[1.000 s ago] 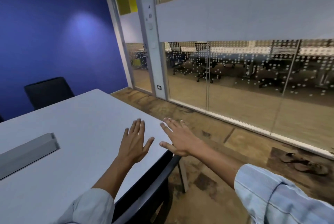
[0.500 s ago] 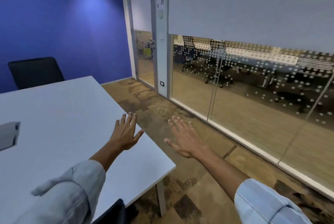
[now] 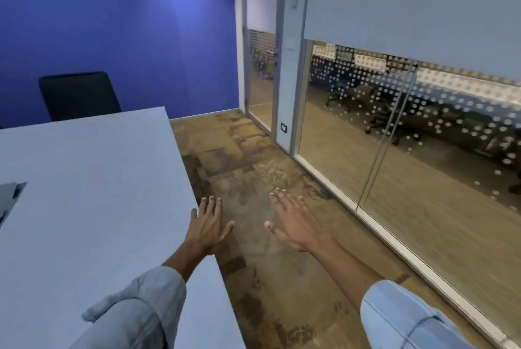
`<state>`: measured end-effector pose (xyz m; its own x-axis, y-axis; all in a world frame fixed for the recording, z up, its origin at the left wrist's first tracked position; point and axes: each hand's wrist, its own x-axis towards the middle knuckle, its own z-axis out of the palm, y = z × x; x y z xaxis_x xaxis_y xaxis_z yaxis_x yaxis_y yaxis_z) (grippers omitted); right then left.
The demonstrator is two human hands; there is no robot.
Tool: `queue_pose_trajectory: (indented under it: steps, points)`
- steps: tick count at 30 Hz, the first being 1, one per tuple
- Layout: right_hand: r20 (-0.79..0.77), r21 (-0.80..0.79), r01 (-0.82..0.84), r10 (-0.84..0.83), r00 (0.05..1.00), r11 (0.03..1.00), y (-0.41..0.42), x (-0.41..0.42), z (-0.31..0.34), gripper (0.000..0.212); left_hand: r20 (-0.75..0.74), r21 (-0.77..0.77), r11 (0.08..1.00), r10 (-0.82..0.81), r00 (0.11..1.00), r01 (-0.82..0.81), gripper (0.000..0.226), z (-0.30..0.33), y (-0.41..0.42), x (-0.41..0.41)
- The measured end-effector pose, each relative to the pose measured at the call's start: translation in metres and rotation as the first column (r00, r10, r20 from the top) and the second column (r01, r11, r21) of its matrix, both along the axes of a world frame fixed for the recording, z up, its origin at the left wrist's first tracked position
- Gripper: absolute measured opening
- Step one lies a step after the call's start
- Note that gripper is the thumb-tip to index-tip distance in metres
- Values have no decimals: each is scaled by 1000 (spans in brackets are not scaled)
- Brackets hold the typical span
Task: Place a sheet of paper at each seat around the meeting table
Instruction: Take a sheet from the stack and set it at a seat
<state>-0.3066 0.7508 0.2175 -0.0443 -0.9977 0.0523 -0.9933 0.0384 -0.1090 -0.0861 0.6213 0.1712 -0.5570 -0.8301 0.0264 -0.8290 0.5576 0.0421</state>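
Left hand (image 3: 207,229) flat, palm down, fingers straight and close together, thumb out to the side; nothing in it. It hangs over the right edge of the tabletop (image 3: 93,193), fingertips past the edge above the carpet (image 3: 253,278). Whether the palm touches the edge cannot be told.

Right hand (image 3: 296,224) also spread flat, palm down, fingers fanned, nothing held. It floats over the carpet, well off the table, just beside the left hand with a gap between the two thumbs. Both forearms bare, pale blue sleeves (image 3: 400,317) rolled up.

No sheet of paper shows anywhere in this view, not in either hand nor on the white tabletop. A grey hatch (image 3: 10,199) sits in the tabletop at the left edge of view.

One dark chair (image 3: 79,96) stands at the far edge of the table, against the blue wall (image 3: 112,24). To the right, a glass partition (image 3: 394,137) with dotted film, a door opening beside it.
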Motion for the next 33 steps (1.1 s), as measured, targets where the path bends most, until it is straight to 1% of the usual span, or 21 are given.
queue_pose_trajectory:
  steps: [3, 7, 10, 12, 14, 17, 18, 21, 22, 24, 26, 28, 30, 31, 32, 33]
  points:
    - [-18, 15, -92, 92, 996, 996, -47, -42, -9, 79, -15, -7, 995, 97, 995, -97, 102, -12, -25, -22]
    - [-21, 52, -198, 199, 980, 979, -104, -93, -19, 78, -40, 49, 962, 271, 962, -269, 105, -14, -51, -54]
    - [-24, 72, -309, 311, 950, 948, -142, -124, -16, 78, -78, 49, 919, 394, 916, -392, 105, -9, -70, -78]
    - [3, 80, -354, 355, 935, 932, -171, -139, -14, 78, -108, 74, 888, 460, 881, -455, 104, -4, -83, -91]
    - [24, 91, -389, 389, 921, 917, -198, -146, -17, 81, -105, 105, 857, 514, 851, -504, 105, -4, -95, -98]
    - [47, 92, -457, 454, 890, 885, -243, -145, -26, 94, -145, 118, 806, 591, 793, -580, 105, -9, -120, -106]
    - [53, 97, -473, 470, 881, 876, -258, -143, -29, 96, -152, 137, 787, 617, 772, -602, 106, -10, -128, -107]
    - [63, 131, -510, 506, 860, 850, -301, -137, -45, 85, -140, 183, 731, 681, 719, -657, 120, -24, -156, -104]
    - [69, 144, -526, 522, 850, 838, -316, -134, -51, 82, -136, 201, 713, 700, 701, -672, 119, -30, -167, -103]
    - [75, 169, -558, 554, 829, 812, -351, -127, -59, 81, -140, 253, 665, 744, 653, -703, 103, -44, -196, -97]
    - [69, 182, -580, 578, 813, 794, -392, -119, -70, 87, -139, 295, 609, 790, 598, -736, 86, -63, -228, -90]
    - [70, 197, -605, 604, 794, 772, -438, -109, -82, 104, -144, 343, 553, 830, 540, -759, 82, -86, -261, -83]
    - [56, 244, -612, 619, 784, 753, -488, -98, -92, 113, -130, 397, 491, 866, 482, -775, 82, -107, -292, -77]
    - [51, 269, -614, 625, 779, 742, -514, -92, -95, 113, -123, 421, 466, 880, 460, -779, 83, -116, -306, -74]
    - [49, 297, -617, 634, 772, 729, -538, -85, -98, 109, -114, 440, 447, 888, 446, -779, 83, -122, -319, -70]
    - [40, 319, -617, 640, 768, 720, -561, -77, -100, 100, -107, 450, 433, 894, 435, -781, 82, -127, -332, -66]
